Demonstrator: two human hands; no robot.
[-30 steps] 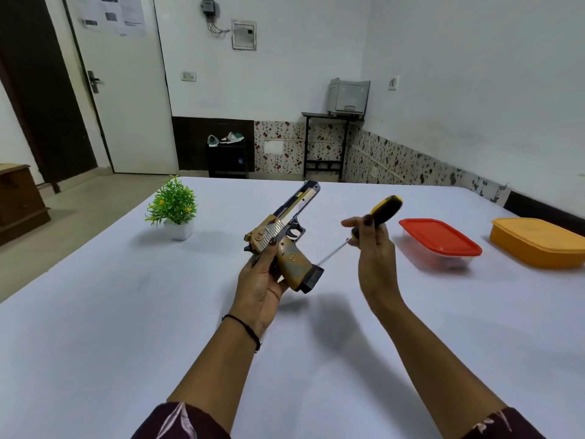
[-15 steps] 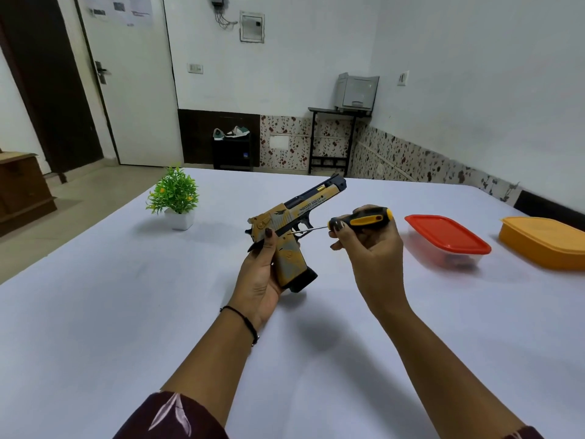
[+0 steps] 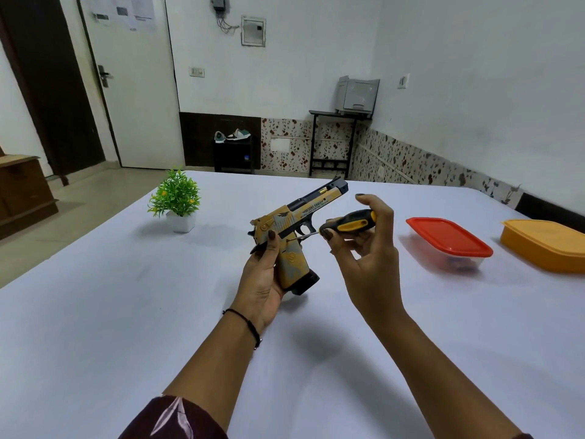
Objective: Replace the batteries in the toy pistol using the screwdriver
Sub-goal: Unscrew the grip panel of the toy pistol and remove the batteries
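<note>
So, head cam view: the left hand point(image 3: 262, 280) is wrapped round the grip of the toy pistol point(image 3: 297, 217), thumb laid up its side, holding it above the white table point(image 3: 126, 312) with the barrel angled up and away. The right hand point(image 3: 367, 248) pinches the black-and-yellow screwdriver point(image 3: 351, 221) by its handle, index finger lifted off, with the tip against the frame just above the grip. A small potted plant point(image 3: 177, 198) sits off left, and a red-lidded tub point(image 3: 448, 237) and an orange tub point(image 3: 544, 243) sit off right.

One toy pistol point(image 3: 294, 264), one screwdriver point(image 3: 351, 224) and one potted plant point(image 3: 177, 199) are here. Two lidded boxes: a red-lidded box point(image 3: 448, 237) and an orange box point(image 3: 544, 243). Two hands: left hand point(image 3: 259, 280), right hand point(image 3: 370, 264). One counter point(image 3: 126, 312).
</note>
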